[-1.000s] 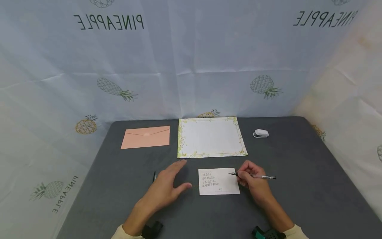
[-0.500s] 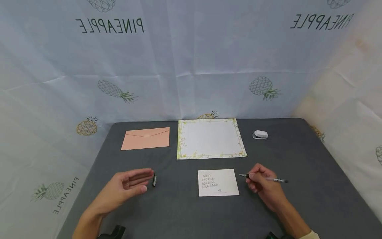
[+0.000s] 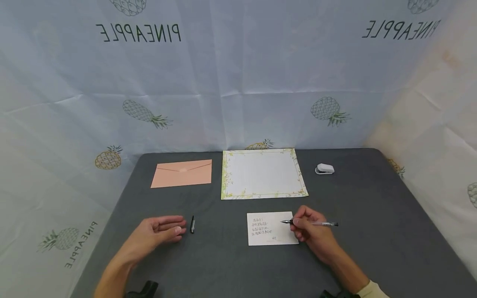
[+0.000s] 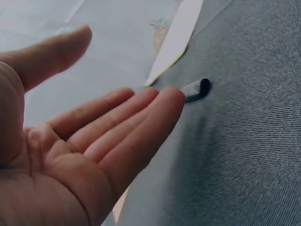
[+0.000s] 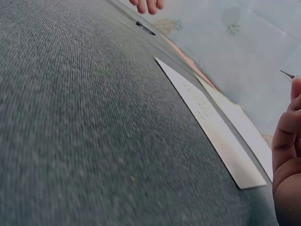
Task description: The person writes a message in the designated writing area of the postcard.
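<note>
My right hand [image 3: 314,231] pinches a clear-barrelled pen [image 3: 323,224], its dark tip pointing left over the right part of a small white card [image 3: 268,236]. Several lines of handwriting run down the card's left side. In the right wrist view the pen tip [image 5: 286,74] sticks out past the fingers, above the card [image 5: 211,127]. My left hand [image 3: 156,234] is held with fingers extended, just left of a pen cap [image 3: 192,224] that lies on the table. In the left wrist view the palm of that hand [image 4: 94,155] shows nothing in it, and the cap [image 4: 200,88] appears past the fingertips.
A peach envelope [image 3: 182,176] lies at the back left of the dark table [image 3: 216,273]. Beside it is a large white sheet with a leafy border [image 3: 262,174]. A white stapler [image 3: 324,169] stands at the back right. A pineapple-printed curtain [image 3: 238,62] hangs behind.
My left hand has moved left, away from the card, uncovering the pen cap. My right hand drew the pen right, off the card, then brought it back left over it.
</note>
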The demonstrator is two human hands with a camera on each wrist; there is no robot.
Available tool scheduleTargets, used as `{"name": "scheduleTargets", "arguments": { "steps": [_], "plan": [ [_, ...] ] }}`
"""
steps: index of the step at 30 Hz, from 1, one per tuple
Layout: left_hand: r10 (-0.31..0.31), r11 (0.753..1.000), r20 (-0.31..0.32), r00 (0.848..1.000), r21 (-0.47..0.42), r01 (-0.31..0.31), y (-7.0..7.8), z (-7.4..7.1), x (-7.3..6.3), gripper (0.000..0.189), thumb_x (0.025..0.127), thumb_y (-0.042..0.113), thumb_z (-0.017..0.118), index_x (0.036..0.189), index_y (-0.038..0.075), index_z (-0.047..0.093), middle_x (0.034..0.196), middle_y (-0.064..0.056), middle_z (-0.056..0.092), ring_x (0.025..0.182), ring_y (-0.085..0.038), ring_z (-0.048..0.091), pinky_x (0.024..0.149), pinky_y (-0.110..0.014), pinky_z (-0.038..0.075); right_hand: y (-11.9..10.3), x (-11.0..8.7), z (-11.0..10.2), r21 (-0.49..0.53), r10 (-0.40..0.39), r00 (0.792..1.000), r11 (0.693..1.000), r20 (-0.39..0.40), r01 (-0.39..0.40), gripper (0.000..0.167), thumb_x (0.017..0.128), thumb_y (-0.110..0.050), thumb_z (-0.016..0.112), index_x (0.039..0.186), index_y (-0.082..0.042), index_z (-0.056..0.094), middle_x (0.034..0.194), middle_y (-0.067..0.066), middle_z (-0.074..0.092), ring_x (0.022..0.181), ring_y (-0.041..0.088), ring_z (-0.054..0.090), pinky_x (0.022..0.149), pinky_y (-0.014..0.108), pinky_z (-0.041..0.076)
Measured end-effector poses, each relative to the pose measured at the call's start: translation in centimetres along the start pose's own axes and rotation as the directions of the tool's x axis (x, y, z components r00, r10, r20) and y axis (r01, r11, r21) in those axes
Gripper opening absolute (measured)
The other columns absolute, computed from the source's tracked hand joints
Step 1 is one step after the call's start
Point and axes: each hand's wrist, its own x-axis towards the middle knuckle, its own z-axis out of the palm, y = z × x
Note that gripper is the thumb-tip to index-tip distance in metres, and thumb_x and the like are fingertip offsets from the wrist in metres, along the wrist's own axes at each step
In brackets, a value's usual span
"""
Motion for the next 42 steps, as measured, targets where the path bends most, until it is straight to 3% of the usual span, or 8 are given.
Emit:
{"name": "scheduleTargets", "arguments": {
  "steps": [8, 16, 20, 26, 28, 31, 34, 42],
  "plan": [
    [-0.039, 0.996, -0.118, 0.992, 0.074, 0.048, -0.8, 0.9, 1.6, 0.062, 0.104, 0.023, 0.078, 0.148, -0.016, 0.057, 0.139, -0.03, 0.071, 0.113, -0.03, 0.081, 0.095, -0.04, 0.068, 0.5, 0.5, 0.9, 0.004, 0.016, 1.0, 1.0, 0.015, -0.016, 0.025, 0.108, 0.006, 0.053, 0.099, -0.015, 0.062, 0.089, -0.004, 0.076, 0.068, 0.002, 0.059, 0.059, 0.019, 0.046],
    [-0.012, 0.961, -0.329, 0.944, 0.259, 0.102, -0.8, 3.2, 3.1, 0.038, 0.095, 0.017, 0.086, 0.123, -0.007, 0.077, 0.101, -0.016, 0.084, 0.084, -0.026, 0.083, 0.077, -0.041, 0.07, 0.8, 0.7, 1.4, 0.003, 0.031, 1.0, 1.0, 0.005, -0.031, 0.024, 0.107, 0.006, 0.055, 0.098, -0.015, 0.062, 0.088, -0.004, 0.076, 0.067, 0.002, 0.059, 0.06, 0.017, 0.047],
    [0.053, 0.912, -0.389, 0.92, 0.393, 0.114, -0.7, 4.3, 3.7, 0.028, 0.092, 0.015, 0.088, 0.111, -0.004, 0.081, 0.086, -0.007, 0.082, 0.07, -0.019, 0.078, 0.064, -0.035, 0.066, 0.9, 0.7, 1.7, 0.007, 0.032, 0.999, 0.999, 0.006, -0.032, 0.024, 0.107, 0.005, 0.055, 0.098, -0.015, 0.062, 0.088, -0.004, 0.076, 0.067, 0.002, 0.059, 0.059, 0.017, 0.047],
    [0.2, 0.769, -0.428, 0.881, 0.626, 0.13, -0.6, 5.7, 4.5, 0.018, 0.085, 0.011, 0.093, 0.092, 0.001, 0.079, 0.072, 0.001, 0.072, 0.066, -0.013, 0.064, 0.061, -0.035, 0.056, 1.2, 0.7, 1.8, 0.022, 0.034, 0.999, 0.999, 0.013, -0.034, 0.024, 0.107, 0.006, 0.055, 0.097, -0.015, 0.062, 0.087, -0.005, 0.076, 0.067, 0.003, 0.058, 0.056, 0.023, 0.04],
    [0.221, 0.746, -0.435, 0.873, 0.651, 0.136, -0.7, 6.0, 4.6, 0.017, 0.085, 0.01, 0.093, 0.088, 0.003, 0.078, 0.071, 0.001, 0.071, 0.066, -0.013, 0.062, 0.061, -0.035, 0.055, 1.2, 0.7, 1.9, 0.024, 0.04, 0.999, 0.999, 0.01, -0.04, 0.023, 0.107, 0.006, 0.055, 0.097, -0.015, 0.061, 0.087, -0.005, 0.076, 0.067, 0.003, 0.058, 0.056, 0.023, 0.039],
    [0.226, 0.743, -0.431, 0.874, 0.656, 0.131, -0.7, 6.3, 4.8, 0.016, 0.086, 0.008, 0.092, 0.087, 0.004, 0.077, 0.072, 0.0, 0.069, 0.066, -0.014, 0.061, 0.058, -0.031, 0.051, 1.2, 0.6, 1.9, 0.023, 0.044, 0.999, 0.999, 0.005, -0.044, 0.023, 0.107, 0.005, 0.055, 0.097, -0.015, 0.061, 0.087, -0.005, 0.075, 0.067, 0.003, 0.058, 0.057, 0.022, 0.041],
    [0.229, 0.749, -0.408, 0.884, 0.653, 0.108, -0.5, 6.4, 4.6, 0.014, 0.088, 0.009, 0.091, 0.088, 0.006, 0.077, 0.073, 0.001, 0.068, 0.067, -0.013, 0.059, 0.058, -0.03, 0.049, 1.0, 0.5, 1.9, 0.019, 0.051, 0.999, 0.999, -0.003, -0.051, 0.023, 0.107, 0.005, 0.055, 0.097, -0.014, 0.061, 0.087, -0.004, 0.075, 0.067, 0.003, 0.058, 0.058, 0.02, 0.044],
    [0.262, 0.794, -0.311, 0.914, 0.608, -0.021, 1.0, 7.8, 3.6, 0.013, 0.09, 0.009, 0.09, 0.093, 0.016, 0.079, 0.079, 0.008, 0.067, 0.071, -0.007, 0.062, 0.065, -0.023, 0.051, 0.5, 0.1, 1.9, 0.019, 0.055, 0.998, 0.998, -0.021, -0.054, 0.023, 0.106, 0.006, 0.052, 0.096, -0.013, 0.059, 0.083, -0.004, 0.073, 0.063, 0.006, 0.052, 0.055, 0.038, 0.026]
  ]
}}
